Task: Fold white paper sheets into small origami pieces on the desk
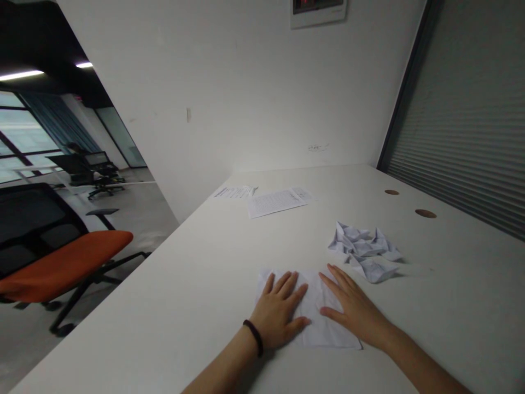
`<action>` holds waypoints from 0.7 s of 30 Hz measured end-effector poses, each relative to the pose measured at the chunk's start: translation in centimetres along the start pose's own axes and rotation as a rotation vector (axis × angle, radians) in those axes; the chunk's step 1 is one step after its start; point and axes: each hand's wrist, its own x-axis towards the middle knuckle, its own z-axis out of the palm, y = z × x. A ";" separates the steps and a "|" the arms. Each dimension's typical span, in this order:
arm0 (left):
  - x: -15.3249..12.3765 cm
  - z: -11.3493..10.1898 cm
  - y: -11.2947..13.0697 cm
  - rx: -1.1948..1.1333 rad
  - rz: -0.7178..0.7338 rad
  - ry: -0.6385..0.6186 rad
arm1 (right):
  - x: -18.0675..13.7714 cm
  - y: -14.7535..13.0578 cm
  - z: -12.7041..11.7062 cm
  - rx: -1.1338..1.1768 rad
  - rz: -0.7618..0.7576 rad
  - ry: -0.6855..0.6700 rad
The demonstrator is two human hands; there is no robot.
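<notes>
A creased white sheet of paper (pixel 314 306) lies flattened on the white table (pixel 197 306) in front of me. My left hand (pixel 281 312) rests palm down on the sheet's left part, fingers spread. On the right part lies my right hand (pixel 353 309), also open, its fingers stretched out and its thumb pointing left. Both hands cover some of the sheet's edges. Just beyond my right hand sits a heap of crumpled paper (pixel 363 249); I cannot tell how many sheets are in it.
Farther back lie a printed sheet (pixel 276 203) and another written paper (pixel 234 192). Two round cable holes, a far one (pixel 391 192) and a nearer one (pixel 425 213), are at the right. An orange-seated office chair (pixel 69 262) stands left of the table. A white wall (pixel 262 98) closes the far end.
</notes>
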 end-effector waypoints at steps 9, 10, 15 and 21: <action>0.1 0.0 -0.2 -0.005 -0.010 -0.024 | 0.6 0.3 0.6 0.105 0.089 0.139; 0.1 0.0 -0.2 -0.006 -0.009 -0.024 | 0.7 0.4 0.8 0.121 0.094 0.159; 0.2 -0.1 0.0 -0.001 -0.025 -0.031 | 0.7 0.9 1.2 0.170 0.102 0.223; 0.3 -0.3 0.4 -0.019 -0.046 -0.023 | 0.9 0.4 0.0 0.485 0.100 0.376</action>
